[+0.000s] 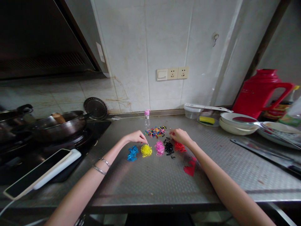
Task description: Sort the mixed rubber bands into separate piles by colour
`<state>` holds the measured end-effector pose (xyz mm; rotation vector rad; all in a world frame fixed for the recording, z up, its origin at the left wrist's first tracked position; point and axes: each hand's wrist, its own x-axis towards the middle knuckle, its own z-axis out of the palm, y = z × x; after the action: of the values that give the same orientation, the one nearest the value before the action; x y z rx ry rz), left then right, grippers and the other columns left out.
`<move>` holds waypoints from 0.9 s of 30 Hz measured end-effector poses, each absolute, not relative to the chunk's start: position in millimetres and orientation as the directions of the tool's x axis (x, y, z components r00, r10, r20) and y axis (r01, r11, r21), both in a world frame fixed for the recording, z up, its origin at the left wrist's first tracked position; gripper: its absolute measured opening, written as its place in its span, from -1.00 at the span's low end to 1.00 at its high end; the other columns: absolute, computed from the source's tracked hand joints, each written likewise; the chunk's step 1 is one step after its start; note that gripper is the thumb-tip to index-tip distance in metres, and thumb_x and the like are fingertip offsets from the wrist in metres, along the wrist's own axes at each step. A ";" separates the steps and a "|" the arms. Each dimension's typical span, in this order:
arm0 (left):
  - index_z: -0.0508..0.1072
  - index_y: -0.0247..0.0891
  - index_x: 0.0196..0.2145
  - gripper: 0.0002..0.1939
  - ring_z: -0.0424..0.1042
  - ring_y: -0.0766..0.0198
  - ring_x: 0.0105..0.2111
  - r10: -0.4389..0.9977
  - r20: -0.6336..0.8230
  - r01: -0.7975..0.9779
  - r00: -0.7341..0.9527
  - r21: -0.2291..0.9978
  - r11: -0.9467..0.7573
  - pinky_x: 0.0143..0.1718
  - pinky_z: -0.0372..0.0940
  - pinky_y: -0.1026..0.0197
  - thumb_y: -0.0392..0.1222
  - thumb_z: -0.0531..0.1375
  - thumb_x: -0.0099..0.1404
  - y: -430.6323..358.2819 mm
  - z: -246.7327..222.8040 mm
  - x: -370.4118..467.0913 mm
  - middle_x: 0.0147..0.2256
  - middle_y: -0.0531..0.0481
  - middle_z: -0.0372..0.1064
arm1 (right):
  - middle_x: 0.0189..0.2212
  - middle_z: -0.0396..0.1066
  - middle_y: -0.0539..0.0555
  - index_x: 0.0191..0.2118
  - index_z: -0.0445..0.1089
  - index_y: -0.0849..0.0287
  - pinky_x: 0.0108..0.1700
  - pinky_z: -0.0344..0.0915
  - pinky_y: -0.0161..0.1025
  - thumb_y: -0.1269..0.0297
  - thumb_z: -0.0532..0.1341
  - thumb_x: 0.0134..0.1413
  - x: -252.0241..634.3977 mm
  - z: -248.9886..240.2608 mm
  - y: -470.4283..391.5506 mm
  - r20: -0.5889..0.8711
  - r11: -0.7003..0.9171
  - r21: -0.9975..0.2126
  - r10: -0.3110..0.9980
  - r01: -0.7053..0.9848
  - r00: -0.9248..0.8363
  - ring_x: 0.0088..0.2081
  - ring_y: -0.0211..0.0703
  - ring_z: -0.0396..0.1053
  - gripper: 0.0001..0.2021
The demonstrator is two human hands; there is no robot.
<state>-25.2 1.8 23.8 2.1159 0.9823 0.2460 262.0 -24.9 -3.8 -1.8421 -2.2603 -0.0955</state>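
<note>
In the head view, my left hand (137, 137) curls down at the yellow pile (146, 151), between the desk's (141, 188) front and back edges. My right hand (181, 137) bends over near the black pile (168, 147) and red pile (180, 147), fingers beside the mixed pile (155, 132) towards the back edge. I cannot tell whether either hand pinches anything. The pink pile (159, 148) lies so near the black pile that a careless sweep could blend them; loose yellow pieces might cling to my fingers and stray towards the blue pile (133, 153).
</note>
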 end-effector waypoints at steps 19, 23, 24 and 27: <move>0.44 -0.39 -0.38 -0.52 -0.12 0.55 -0.76 0.990 0.073 0.361 0.119 0.926 -0.111 -0.73 -0.27 0.38 0.14 0.14 -0.03 47.4 -30.7 -54.0 -0.71 0.18 0.01 | -0.23 0.38 0.09 -0.30 0.42 0.13 -0.23 0.16 -0.38 0.29 0.02 0.03 264.3 -8.6 -21.8 0.318 0.306 -0.127 0.914 0.943 -0.253 -0.15 -0.17 0.25 -0.76; 0.44 -0.38 -0.39 -0.51 -0.10 0.54 -0.76 0.983 0.129 0.364 0.129 0.916 -0.168 -0.73 -0.23 0.37 0.16 0.13 -0.02 43.5 -31.9 -54.1 -0.72 0.18 0.02 | -0.24 0.39 0.09 -0.28 0.43 0.17 -0.14 0.13 -0.38 0.31 0.05 -0.01 260.4 -13.1 -12.5 0.344 0.356 -0.227 0.900 0.907 -0.267 -0.15 -0.19 0.26 -0.76; 0.45 -0.38 -0.40 -0.51 -0.10 0.54 -0.76 0.981 0.152 0.364 0.123 0.912 -0.187 -0.72 -0.22 0.37 0.16 0.12 -0.01 42.5 -32.4 -54.0 -0.72 0.18 0.02 | -0.24 0.40 0.09 -0.27 0.44 0.18 -0.12 0.12 -0.38 0.32 0.06 -0.03 258.3 -13.8 -9.9 0.345 0.372 -0.250 0.897 0.894 -0.277 -0.16 -0.20 0.27 -0.76; 0.44 -0.38 -0.42 -0.50 -0.09 0.53 -0.76 0.973 0.205 0.360 0.110 0.904 -0.231 -0.71 -0.20 0.37 0.19 0.10 0.01 40.9 -34.0 -53.5 -0.73 0.18 0.02 | -0.26 0.41 0.10 -0.29 0.44 0.22 -0.11 0.12 -0.38 0.35 0.08 -0.06 250.7 -13.7 -2.7 0.334 0.408 -0.268 0.889 0.873 -0.314 -0.19 -0.21 0.29 -0.77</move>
<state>-53.5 40.9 -34.0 1.6935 1.3146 1.1160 250.7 -2.7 -13.7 -1.5046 -2.2427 0.0516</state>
